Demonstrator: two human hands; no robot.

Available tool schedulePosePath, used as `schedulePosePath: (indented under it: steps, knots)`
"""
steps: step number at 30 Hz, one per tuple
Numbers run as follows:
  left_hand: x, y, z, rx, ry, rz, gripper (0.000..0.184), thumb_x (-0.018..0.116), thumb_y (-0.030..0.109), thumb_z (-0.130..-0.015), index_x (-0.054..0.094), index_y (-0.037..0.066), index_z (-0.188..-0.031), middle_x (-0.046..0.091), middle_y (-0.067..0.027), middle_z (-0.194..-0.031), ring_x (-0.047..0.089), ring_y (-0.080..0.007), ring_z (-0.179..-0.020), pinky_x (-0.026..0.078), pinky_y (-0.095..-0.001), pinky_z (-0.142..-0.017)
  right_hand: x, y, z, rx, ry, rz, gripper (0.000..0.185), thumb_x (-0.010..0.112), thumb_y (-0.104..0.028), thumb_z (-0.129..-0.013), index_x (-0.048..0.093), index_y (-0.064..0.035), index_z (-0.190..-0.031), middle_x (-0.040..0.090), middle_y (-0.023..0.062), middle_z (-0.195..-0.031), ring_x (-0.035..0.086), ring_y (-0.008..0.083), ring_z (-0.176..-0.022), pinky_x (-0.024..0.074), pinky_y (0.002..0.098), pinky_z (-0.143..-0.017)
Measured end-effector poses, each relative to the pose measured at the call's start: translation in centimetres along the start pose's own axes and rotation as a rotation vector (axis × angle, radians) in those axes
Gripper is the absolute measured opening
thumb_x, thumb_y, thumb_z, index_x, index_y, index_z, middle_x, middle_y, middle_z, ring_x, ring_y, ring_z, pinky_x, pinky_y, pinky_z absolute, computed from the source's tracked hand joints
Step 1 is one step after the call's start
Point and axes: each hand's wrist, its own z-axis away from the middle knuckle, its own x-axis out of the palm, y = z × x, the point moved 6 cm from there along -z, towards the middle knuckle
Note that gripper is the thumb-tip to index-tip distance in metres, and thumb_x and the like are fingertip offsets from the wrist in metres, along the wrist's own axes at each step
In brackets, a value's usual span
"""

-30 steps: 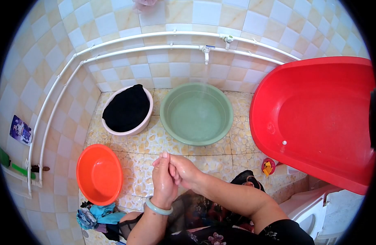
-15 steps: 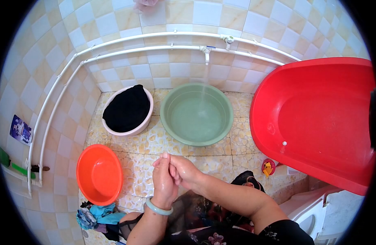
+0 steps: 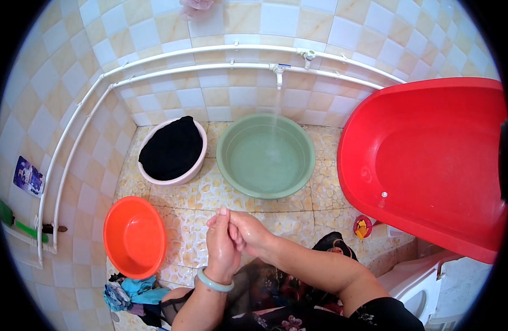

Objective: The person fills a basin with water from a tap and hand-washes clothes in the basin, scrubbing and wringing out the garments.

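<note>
My left hand (image 3: 222, 245), with a pale green bangle (image 3: 214, 280) at its wrist, is closed together with my right hand (image 3: 249, 230). The wet fingers of both wrap around each other, and no object shows between them. They are held over the tiled floor, in front of a green basin (image 3: 265, 185). Water streams from a white wall tap (image 3: 279, 77) into that basin, where clear water stands. A pale pink basin (image 3: 181, 179) to its left is heaped with black cloth (image 3: 172, 148).
An orange basin (image 3: 135, 237) sits at the left, with a pile of clothes (image 3: 134, 295) below it. The big red tub (image 3: 430, 160) fills the right side. White pipes (image 3: 193, 49) run along the walls. A small red container (image 3: 362, 227) holding yellow pieces stands near the tub.
The view has shifted very slightly, so the basins appear a little lower. My clasped hands keep the same position, and the water still runs.
</note>
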Motion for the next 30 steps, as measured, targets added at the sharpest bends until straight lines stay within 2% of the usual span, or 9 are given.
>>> schedulePosePath:
  steps: [1,7,10,13,19,22,30]
  knots:
    - [0.13,-0.01,0.14,-0.020,-0.025,0.035,0.052,0.045,0.044,-0.097,0.036,0.014,-0.055,0.037,-0.0011,-0.048,0.036,-0.0118,-0.040,0.028,-0.0243,-0.037,0.01,0.01,-0.03,-0.002,0.001,-0.003,0.040,0.038,-0.034,-0.097,0.064,-0.0034,-0.102,0.038,-0.0056,-0.048,0.032,0.0060,-0.037,0.0252,0.0189,-0.033]
    - [0.23,0.03,0.15,-0.034,-0.019,0.050,0.052,0.045,0.044,-0.097,0.037,0.014,-0.055,0.037,-0.0013,-0.048,0.036,-0.0120,-0.040,0.028,-0.0248,-0.037,0.12,-0.27,0.16,-0.012,-0.001,0.022,0.041,0.038,-0.034,-0.097,0.064,-0.0036,-0.102,0.037,-0.0055,-0.048,0.033,0.0060,-0.037,0.0252,0.0191,-0.033]
    - [0.12,0.44,0.16,0.096,-0.002,-0.124,0.044,0.045,0.033,-0.098,0.040,0.015,-0.058,0.036,0.0009,-0.048,0.036,-0.0118,-0.040,0.029,-0.0250,-0.038,-0.03,-0.08,0.10,0.002,0.004,0.004,0.041,0.038,-0.035,-0.097,0.064,-0.0037,-0.102,0.037,-0.0055,-0.048,0.033,0.0061,-0.037,0.0255,0.0194,-0.033]
    - [0.10,0.41,0.12,0.098,0.025,-0.135,0.044,0.044,0.033,-0.098,0.039,0.015,-0.058,0.036,0.0008,-0.048,0.036,-0.0121,-0.040,0.029,-0.0253,-0.038,-0.03,-0.09,0.09,0.005,0.008,0.009,0.041,0.039,-0.035,-0.097,0.064,-0.0037,-0.102,0.038,-0.0055,-0.048,0.033,0.0063,-0.037,0.0258,0.0198,-0.033]
    - [0.80,0.45,0.47,-0.034,0.039,0.046,0.044,0.045,0.033,-0.098,0.040,0.015,-0.058,0.036,0.0009,-0.048,0.037,-0.0119,-0.041,0.029,-0.0251,-0.039,-0.11,0.05,-0.10,0.001,-0.006,0.005,0.041,0.039,-0.035,-0.097,0.064,-0.0035,-0.101,0.038,-0.0055,-0.048,0.033,0.0062,-0.037,0.0257,0.0195,-0.033]
    - [0.24,0.06,0.17,-0.021,-0.037,0.039,0.052,0.045,0.044,-0.097,0.037,0.014,-0.055,0.038,-0.0013,-0.048,0.036,-0.0120,-0.040,0.028,-0.0249,-0.037,0.29,-0.47,0.27,-0.019,-0.004,0.030,0.041,0.039,-0.035,-0.097,0.065,-0.0034,-0.101,0.038,-0.0054,-0.048,0.033,0.0063,-0.036,0.0256,0.0194,-0.034]
    - [0.39,0.16,0.25,-0.025,-0.034,0.050,0.051,0.045,0.043,-0.097,0.036,0.014,-0.056,0.037,-0.0004,-0.048,0.036,-0.0111,-0.041,0.027,-0.0236,-0.037,0.02,-0.06,0.05,0.000,0.001,0.001,0.040,0.039,-0.033,-0.097,0.064,-0.0025,-0.102,0.038,-0.0051,-0.048,0.033,0.0069,-0.036,0.0265,0.0197,-0.034]
